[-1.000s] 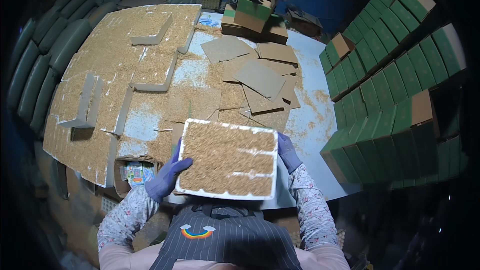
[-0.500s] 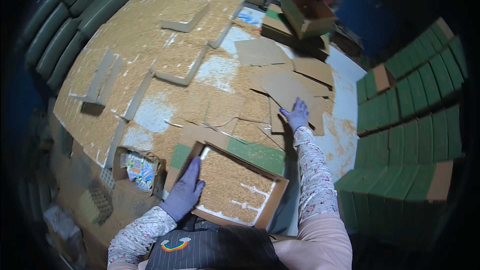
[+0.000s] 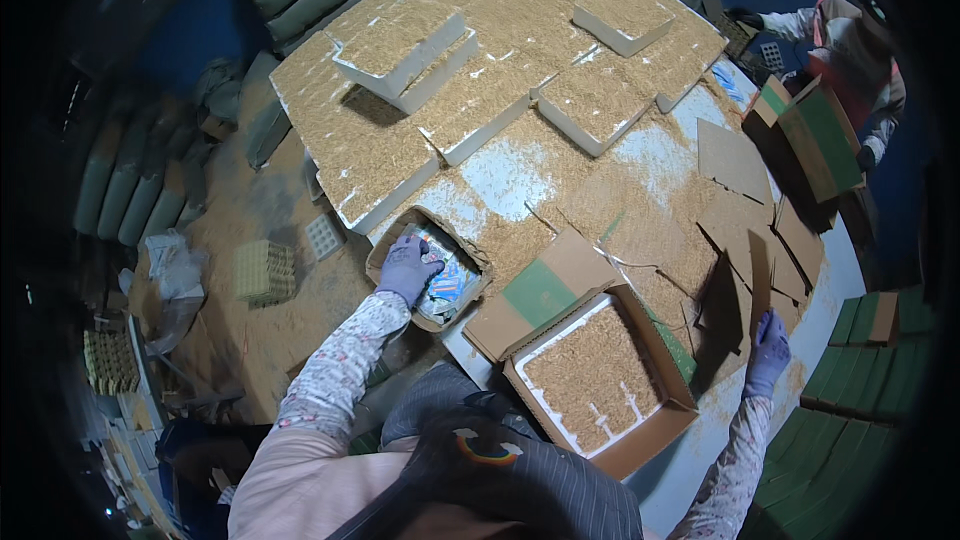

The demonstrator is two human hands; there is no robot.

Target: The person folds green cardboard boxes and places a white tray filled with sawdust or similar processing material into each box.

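Observation:
My right hand (image 3: 768, 355), in a purple glove, grips a flat cardboard sheet (image 3: 760, 280) by its lower edge and holds it upright, nearly edge-on. At the left, my gloved left hand (image 3: 405, 270) reaches into a small cardboard box (image 3: 478, 290) of colourful printed packets (image 3: 448, 275); its thumb and fingers are apart on them. Between my hands stands an open carton (image 3: 640, 440) with flaps folded out. Inside it lies a white foam tray topped with tan husk-like shavings (image 3: 590, 365).
White foam trays (image 3: 490, 125) covered in shavings fill the far table, some stacked. Loose cardboard sheets (image 3: 735, 155) lie at the right. Green cartons (image 3: 850, 370) stand stacked beyond the right edge. A co-worker (image 3: 850, 60) handles another carton (image 3: 820, 135). Egg-tray stacks (image 3: 265, 272) sit lower left.
My right hand has picked up a cardboard sheet and raised it. My left hand has left the carton's side and gone into the packet box. The view has turned left.

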